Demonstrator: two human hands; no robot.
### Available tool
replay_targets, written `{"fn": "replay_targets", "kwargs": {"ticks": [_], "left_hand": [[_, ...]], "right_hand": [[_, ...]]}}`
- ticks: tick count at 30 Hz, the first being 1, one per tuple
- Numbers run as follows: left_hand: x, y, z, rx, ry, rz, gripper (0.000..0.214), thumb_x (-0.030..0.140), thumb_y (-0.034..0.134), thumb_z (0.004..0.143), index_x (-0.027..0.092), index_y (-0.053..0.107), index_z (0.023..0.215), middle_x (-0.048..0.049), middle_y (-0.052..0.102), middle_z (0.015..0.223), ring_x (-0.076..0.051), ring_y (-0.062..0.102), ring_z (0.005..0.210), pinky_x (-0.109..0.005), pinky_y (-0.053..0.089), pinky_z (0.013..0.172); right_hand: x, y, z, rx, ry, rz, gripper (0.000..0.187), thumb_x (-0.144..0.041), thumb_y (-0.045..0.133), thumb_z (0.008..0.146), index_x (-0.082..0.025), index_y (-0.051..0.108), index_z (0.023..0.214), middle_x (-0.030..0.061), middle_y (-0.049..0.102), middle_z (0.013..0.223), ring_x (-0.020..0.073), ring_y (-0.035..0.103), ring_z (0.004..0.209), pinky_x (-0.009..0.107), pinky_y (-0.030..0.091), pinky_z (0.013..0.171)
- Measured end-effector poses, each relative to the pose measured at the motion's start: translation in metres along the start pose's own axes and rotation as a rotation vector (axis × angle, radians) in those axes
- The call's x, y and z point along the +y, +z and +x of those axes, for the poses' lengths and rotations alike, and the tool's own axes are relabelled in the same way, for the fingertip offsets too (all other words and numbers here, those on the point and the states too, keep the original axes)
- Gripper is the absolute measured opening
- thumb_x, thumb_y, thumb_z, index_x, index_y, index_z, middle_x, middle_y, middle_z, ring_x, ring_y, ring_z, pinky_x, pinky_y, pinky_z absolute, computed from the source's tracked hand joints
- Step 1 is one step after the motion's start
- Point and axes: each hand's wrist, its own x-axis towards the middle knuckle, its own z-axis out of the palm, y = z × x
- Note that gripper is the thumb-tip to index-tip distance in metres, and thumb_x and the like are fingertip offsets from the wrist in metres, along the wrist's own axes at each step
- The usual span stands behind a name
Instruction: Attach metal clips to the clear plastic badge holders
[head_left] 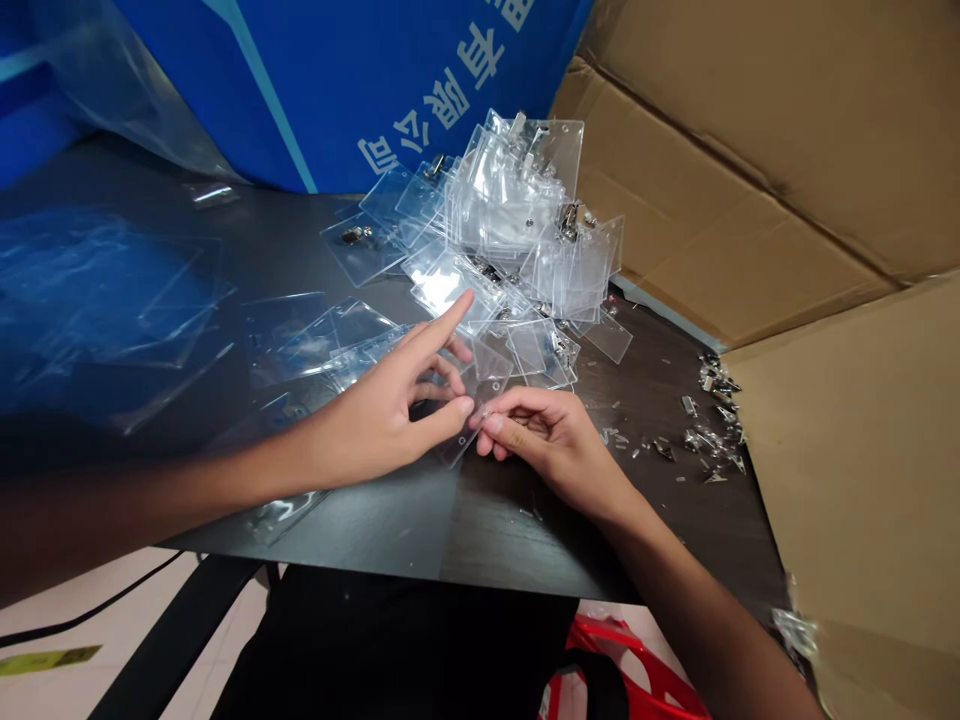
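left hand [401, 405]: at clear sleeve [484, 383]; right hand [546, 432]: pinching its edge

On the blue panel [337, 60] behind the heap of clear card holders [502, 210], the white characters 有限公司 [448, 97] are printed in a slanting line; before them, farthest above the heap, another character [516, 12] is partly cut off.

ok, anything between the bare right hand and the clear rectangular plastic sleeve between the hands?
Nothing visible. The bare right hand has its fingertips at the clear rectangular plastic sleeve, opposite the bare left hand. The heap of transparent plastic sleeves and silver metal clips lies beyond both hands, not between.
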Motion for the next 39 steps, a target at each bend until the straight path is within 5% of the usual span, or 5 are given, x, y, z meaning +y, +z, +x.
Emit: {"fn": "replay_targets", "kwargs": {"ticks": [8, 15, 19, 24, 39], "left_hand": [[0.005, -0.004, 0.003, -0.035, 0.047, 0.138, 0.060, 0.029, 0.075, 0.099, 0.030, 0.065, 0.158, -0.0067, 0.055, 0.120, -0.022, 0.061, 0.104, -0.038, 0.058, 0.093], [0.007, -0.009, 0.004, -0.099, -0.054, 0.009, 0.064, 0.031, 0.079, 0.096, 0.027, 0.062, 0.158, -0.0035, 0.054, 0.107, -0.020, 0.055, 0.095, -0.035, 0.049, 0.085], [0.009, -0.012, 0.003, -0.171, -0.087, -0.094, 0.068, 0.038, 0.078, 0.097, 0.025, 0.058, 0.161, -0.0056, 0.059, 0.113, -0.023, 0.057, 0.102, -0.038, 0.049, 0.091], [0.002, -0.012, 0.006, -0.096, -0.025, 0.031, 0.070, 0.035, 0.087, 0.090, 0.025, 0.061, 0.154, -0.0083, 0.061, 0.126, -0.026, 0.058, 0.110, -0.043, 0.047, 0.102], [-0.001, -0.003, 0.002, 0.057, 0.009, 0.112, 0.054, 0.034, 0.081, 0.095, 0.026, 0.058, 0.144, -0.0073, 0.053, 0.128, -0.026, 0.055, 0.116, -0.044, 0.045, 0.107]], "right_hand": [[0.006, -0.003, 0.002, 0.014, 0.076, -0.092, 0.041, -0.058, 0.091, 0.092, -0.020, 0.078, 0.083, -0.0017, 0.070, 0.070, 0.0103, 0.055, 0.056, 0.025, 0.042, 0.053], [-0.007, -0.002, -0.003, -0.109, -0.125, -0.263, 0.030, -0.047, 0.067, 0.114, -0.024, 0.083, 0.101, 0.0035, 0.075, 0.097, 0.0202, 0.069, 0.096, 0.035, 0.055, 0.095], [-0.004, -0.003, -0.007, -0.161, -0.116, -0.188, 0.027, -0.040, 0.061, 0.116, -0.028, 0.085, 0.123, 0.0024, 0.066, 0.098, 0.0178, 0.060, 0.086, 0.033, 0.054, 0.085], [-0.003, -0.003, -0.010, -0.153, -0.062, -0.131, 0.033, -0.041, 0.060, 0.117, -0.026, 0.080, 0.138, 0.0033, 0.073, 0.098, 0.0143, 0.056, 0.072, 0.029, 0.051, 0.067], [-0.001, -0.001, -0.010, -0.137, -0.112, -0.142, 0.030, -0.036, 0.063, 0.115, -0.027, 0.080, 0.138, 0.0042, 0.077, 0.102, 0.0152, 0.063, 0.076, 0.032, 0.057, 0.075]]}}
